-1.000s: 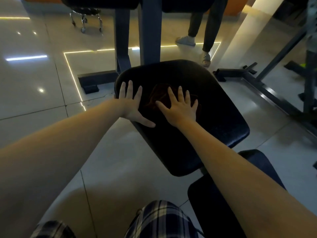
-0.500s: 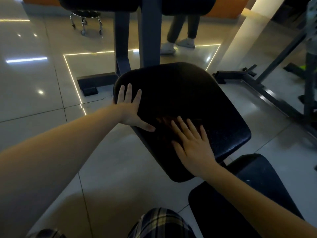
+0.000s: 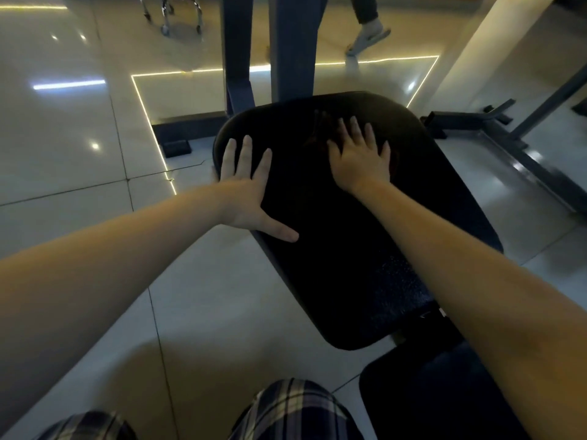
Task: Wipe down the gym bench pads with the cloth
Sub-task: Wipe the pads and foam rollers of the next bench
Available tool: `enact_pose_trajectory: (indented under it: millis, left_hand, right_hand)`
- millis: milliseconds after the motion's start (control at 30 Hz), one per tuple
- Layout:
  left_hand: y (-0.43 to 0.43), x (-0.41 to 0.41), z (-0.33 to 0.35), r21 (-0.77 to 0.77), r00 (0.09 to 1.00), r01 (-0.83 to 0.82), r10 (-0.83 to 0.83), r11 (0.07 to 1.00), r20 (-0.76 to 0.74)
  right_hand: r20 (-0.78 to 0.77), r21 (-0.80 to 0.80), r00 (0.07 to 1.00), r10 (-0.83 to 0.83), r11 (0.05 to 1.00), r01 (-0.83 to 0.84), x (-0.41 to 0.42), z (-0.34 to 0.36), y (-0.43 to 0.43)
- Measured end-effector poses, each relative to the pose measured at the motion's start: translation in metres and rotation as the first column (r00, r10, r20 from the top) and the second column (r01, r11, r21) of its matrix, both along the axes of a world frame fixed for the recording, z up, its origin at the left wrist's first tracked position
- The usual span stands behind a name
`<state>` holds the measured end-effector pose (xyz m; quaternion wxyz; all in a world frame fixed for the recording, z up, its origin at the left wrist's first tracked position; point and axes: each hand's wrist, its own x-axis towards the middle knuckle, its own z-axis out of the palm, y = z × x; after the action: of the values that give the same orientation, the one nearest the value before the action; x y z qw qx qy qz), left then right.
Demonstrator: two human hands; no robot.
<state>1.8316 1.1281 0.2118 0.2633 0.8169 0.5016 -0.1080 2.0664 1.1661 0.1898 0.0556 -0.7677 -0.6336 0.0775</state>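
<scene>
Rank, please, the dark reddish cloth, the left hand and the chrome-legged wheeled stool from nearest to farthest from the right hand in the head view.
1. Dark reddish cloth: pressed under the right hand, on the black bench pad.
2. Left hand: flat on the pad's left edge.
3. Chrome-legged wheeled stool: on the floor, far upper left.

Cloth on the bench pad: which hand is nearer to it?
Right. The right hand lies flat on the cloth, pressing it to the bench pad; the left hand rests flat near the pad's left edge, apart from the cloth.
</scene>
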Motion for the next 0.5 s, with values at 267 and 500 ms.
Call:
enact_pose_trajectory:
  millis: [267,500]
  left_hand:
    - [-0.002,0.000,0.002,0.021,1.000,-0.007,0.007,1.000,0.008]
    - [-0.002,0.009,0.001,0.184,0.988,-0.037,0.063,0.982,-0.139]
  right_hand:
    - [-0.032,-0.045,0.999,0.001,0.999,-0.002,0.002,0.015,0.006]
    - [0.028,0.000,0.988,0.151,0.989,-0.151,-0.002,-0.003,-0.168]
